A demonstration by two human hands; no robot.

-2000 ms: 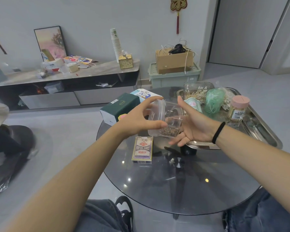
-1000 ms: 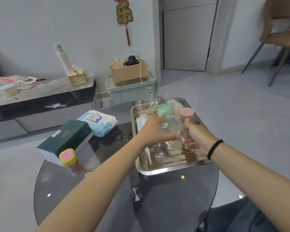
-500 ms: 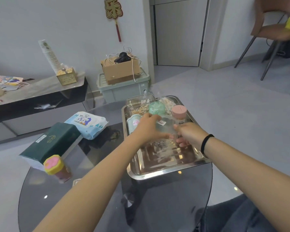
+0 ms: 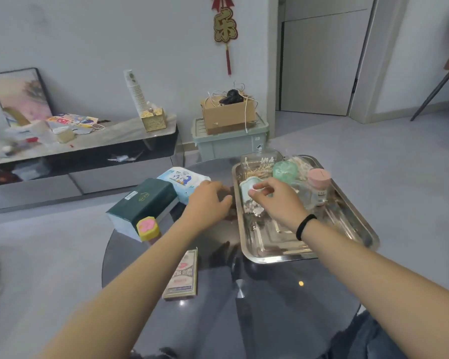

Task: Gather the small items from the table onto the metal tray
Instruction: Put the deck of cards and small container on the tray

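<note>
Round dark glass table [image 4: 270,301] occupies the foreground of a grey-floored room with white walls. Metal tray [image 4: 278,252] sits on the table's far right portion, its near half bare. At the tray's far end stand a clear box of cotton swabs [image 4: 259,164], a green round container [image 4: 284,170], a pink-lidded jar [image 4: 318,186] and a pale teal packet [image 4: 248,186], close together. Right hand [image 4: 278,200], black band at the wrist, hovers over the tray just in front of these items, fingers loosely curled and holding nothing visible. Left hand [image 4: 209,203] is above the glass just left of the tray's rim, palm down, fingers slightly bent, empty; contact with the table cannot be determined.

Items on the table outside the tray: a card deck [image 4: 182,274] near the front, a yellow jar with pink lid [image 4: 147,228] touching or just beside a dark green box [image 4: 145,202], and a wet-wipe pack [image 4: 183,181] behind it. Beyond, a low cabinet [image 4: 88,149] and a cardboard box [image 4: 230,115] on a green crate [image 4: 231,141].
</note>
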